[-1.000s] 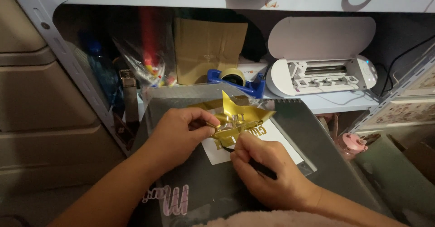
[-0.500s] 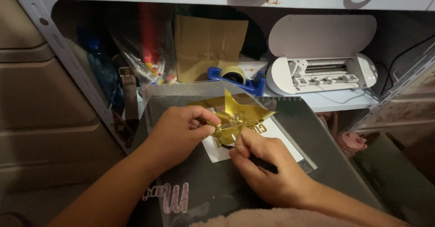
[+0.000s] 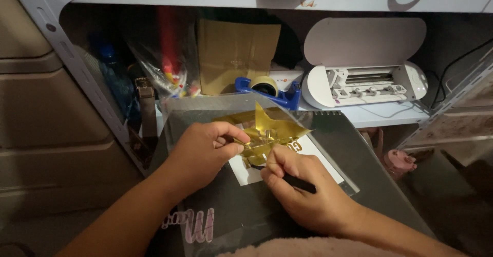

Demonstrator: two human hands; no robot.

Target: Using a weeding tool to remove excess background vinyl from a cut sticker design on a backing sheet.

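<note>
You are pinching the gold foil sheet [image 3: 267,131] between your left hand [image 3: 203,151] fingers above the dark mat [image 3: 359,154], steadying it while your right hand [image 3: 303,190] is gripping a black tool [image 3: 298,183].

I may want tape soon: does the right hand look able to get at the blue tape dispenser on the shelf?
Probably yes. The blue tape dispenser stands just beyond the dark mat, nothing between, but the right hand holds a dark tool and the gold foil.

Both forearms are bare, without sleeves, watch or bracelet. The left hand [image 3: 203,151] and the right hand [image 3: 303,195] wear no gloves. At 6 o'clock, fluffy pink cloth [image 3: 287,248] shows.
</note>
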